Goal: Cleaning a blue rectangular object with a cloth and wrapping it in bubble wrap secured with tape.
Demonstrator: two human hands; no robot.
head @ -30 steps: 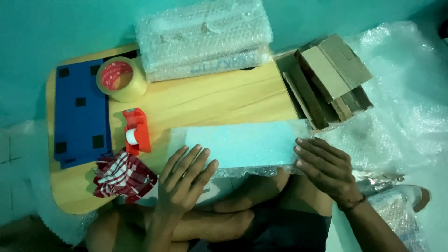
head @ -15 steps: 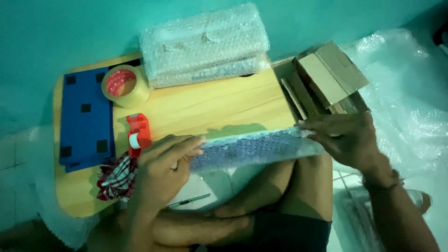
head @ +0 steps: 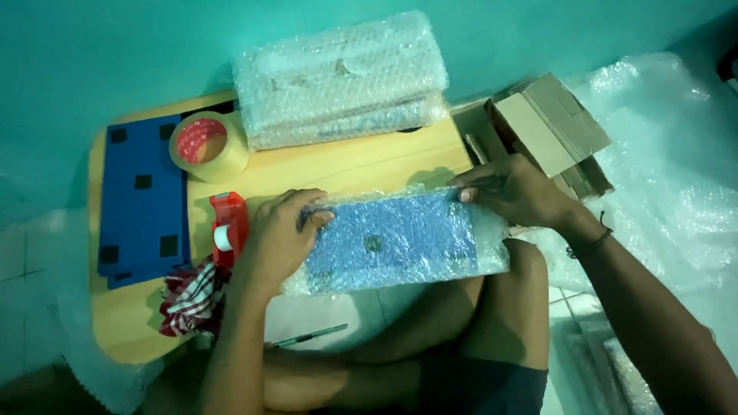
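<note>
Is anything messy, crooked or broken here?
Nothing looks broken or spilled. The blue panel in bubble wrap lies a bit tilted, held by the left hand and right hand. A checked cloth is crumpled at the wooden table edge, and a pen lies on the floor.

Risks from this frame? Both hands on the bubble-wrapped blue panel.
1. The wrapped blue panel hangs past the wooden table edge over the person's lap. If either the left hand or the right hand lets go, it may tip off.
2. No tape shows on the wrap, so it may spring open.
3. The red tape dispenser sits right beside the left hand and could get knocked.
</note>
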